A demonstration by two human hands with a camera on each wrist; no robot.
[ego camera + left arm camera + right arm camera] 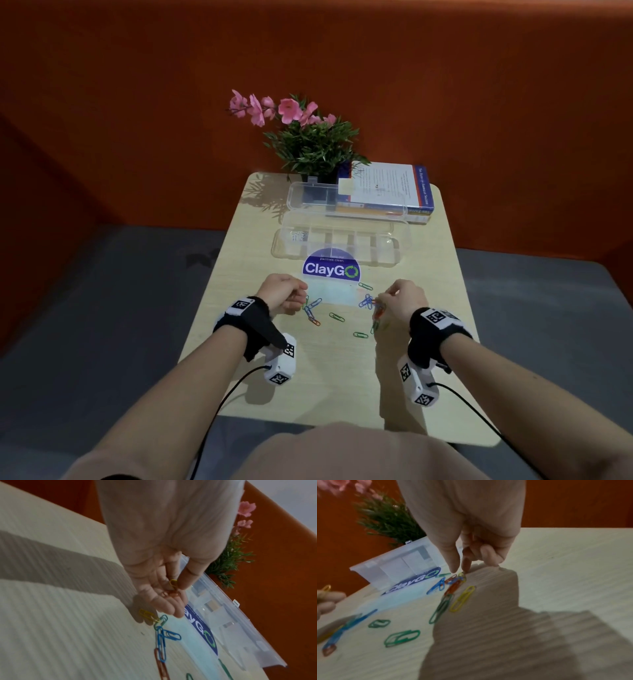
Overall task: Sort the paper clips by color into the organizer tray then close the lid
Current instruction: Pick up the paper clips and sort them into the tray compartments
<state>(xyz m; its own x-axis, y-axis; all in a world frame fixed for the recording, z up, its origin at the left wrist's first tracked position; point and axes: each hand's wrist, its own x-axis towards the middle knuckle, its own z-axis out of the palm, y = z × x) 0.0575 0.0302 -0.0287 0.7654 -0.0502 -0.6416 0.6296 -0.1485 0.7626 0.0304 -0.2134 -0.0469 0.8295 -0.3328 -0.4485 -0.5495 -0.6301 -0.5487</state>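
Observation:
Coloured paper clips (337,317) lie scattered on the pale table (325,377) between my hands. My left hand (298,298) pinches a yellow clip (173,582) between thumb and finger, and reddish clips (169,594) rest in its curled fingers. Under it lie a yellow clip (147,615) and blue clips (161,637). My right hand (459,571) pinches the top of a tangled pile (453,584) of red, blue and yellow clips. A yellow clip (463,599) and green clips (402,637) lie nearby. The clear organizer tray (388,254) stands beyond, its lid (308,198) open.
A potted plant (311,144) with pink flowers and a stack of books (387,192) stand at the table's far edge behind the tray. A blue ClayGO sticker (330,269) lies between tray and clips. Some pale clips (298,235) sit in the tray's leftmost compartment.

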